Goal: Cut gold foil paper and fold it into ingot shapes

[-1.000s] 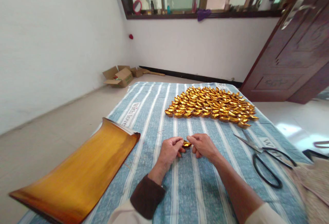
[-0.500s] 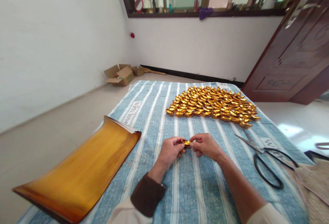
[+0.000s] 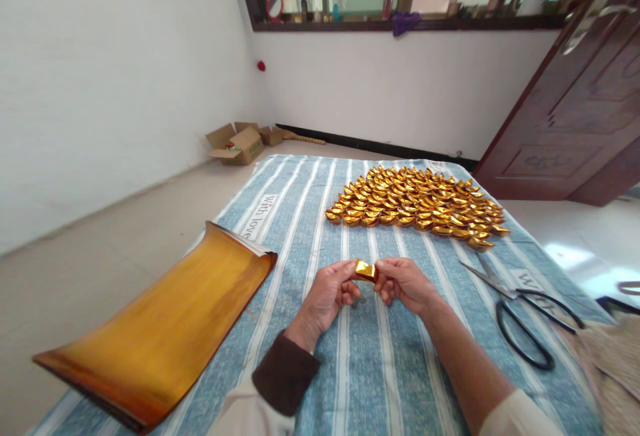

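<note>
A small folded gold paper piece (image 3: 366, 270) is pinched between the fingertips of my left hand (image 3: 327, 293) and my right hand (image 3: 404, 282), just above the blue striped cloth (image 3: 300, 223) on the table. Farther back on the cloth lies a wide heap of several finished gold paper ingots (image 3: 417, 205). A stack of gold paper sheets (image 3: 165, 329) lies to the left of my hands, its far end curled up.
Black-handled scissors (image 3: 525, 319) lie on the cloth to the right, beside a beige woven item (image 3: 607, 356). Open cardboard boxes (image 3: 240, 144) sit on the floor by the far wall. A dark wooden door (image 3: 575, 116) stands open at the right.
Both hands have turned the gold piece so that a brighter folded face now shows on top. My view has shifted slightly left.
</note>
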The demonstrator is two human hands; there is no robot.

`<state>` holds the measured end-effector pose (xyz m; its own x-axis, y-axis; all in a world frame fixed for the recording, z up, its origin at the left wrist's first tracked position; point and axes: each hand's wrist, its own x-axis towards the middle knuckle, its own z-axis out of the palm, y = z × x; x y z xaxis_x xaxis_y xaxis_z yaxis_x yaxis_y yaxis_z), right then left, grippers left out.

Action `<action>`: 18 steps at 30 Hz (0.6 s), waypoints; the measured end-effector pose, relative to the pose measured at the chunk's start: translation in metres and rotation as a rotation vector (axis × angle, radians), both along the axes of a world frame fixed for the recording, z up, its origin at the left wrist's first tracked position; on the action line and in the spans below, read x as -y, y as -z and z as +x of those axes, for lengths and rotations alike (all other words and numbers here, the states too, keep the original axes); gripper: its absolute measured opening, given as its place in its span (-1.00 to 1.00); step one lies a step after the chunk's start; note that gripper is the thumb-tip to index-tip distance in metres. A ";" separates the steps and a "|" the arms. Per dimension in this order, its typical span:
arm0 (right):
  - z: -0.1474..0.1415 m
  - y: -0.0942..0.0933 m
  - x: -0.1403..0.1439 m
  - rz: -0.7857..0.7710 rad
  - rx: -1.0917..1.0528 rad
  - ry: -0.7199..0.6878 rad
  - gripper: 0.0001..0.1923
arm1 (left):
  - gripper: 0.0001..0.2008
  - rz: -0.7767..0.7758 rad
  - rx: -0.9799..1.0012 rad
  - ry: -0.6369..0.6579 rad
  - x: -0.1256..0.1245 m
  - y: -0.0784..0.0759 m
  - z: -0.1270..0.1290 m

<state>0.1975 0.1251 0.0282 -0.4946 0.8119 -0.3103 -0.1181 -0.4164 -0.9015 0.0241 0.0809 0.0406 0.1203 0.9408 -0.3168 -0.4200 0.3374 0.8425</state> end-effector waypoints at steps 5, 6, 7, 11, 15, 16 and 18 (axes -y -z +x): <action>-0.002 0.006 -0.001 -0.086 -0.078 0.016 -0.56 | -0.76 -0.021 0.033 -0.019 0.001 0.000 0.000; -0.002 0.007 -0.002 -0.101 -0.089 0.020 -0.58 | -0.75 -0.028 0.037 -0.022 0.001 0.000 0.000; -0.002 0.007 -0.002 -0.116 -0.099 0.024 -0.60 | -0.74 -0.033 0.040 -0.021 0.001 0.000 0.001; -0.002 0.009 -0.004 -0.174 -0.126 0.044 -0.64 | -0.71 -0.053 0.046 -0.011 0.001 0.000 0.002; -0.004 0.008 -0.003 -0.213 -0.149 0.057 -0.66 | -0.68 -0.066 0.043 -0.017 0.002 -0.001 0.002; -0.004 0.008 -0.003 -0.215 -0.154 0.059 -0.66 | -0.67 -0.068 0.041 -0.025 0.003 -0.001 0.002; -0.005 0.006 -0.002 -0.216 -0.162 0.062 -0.66 | -0.66 -0.072 0.039 -0.040 0.003 -0.001 0.002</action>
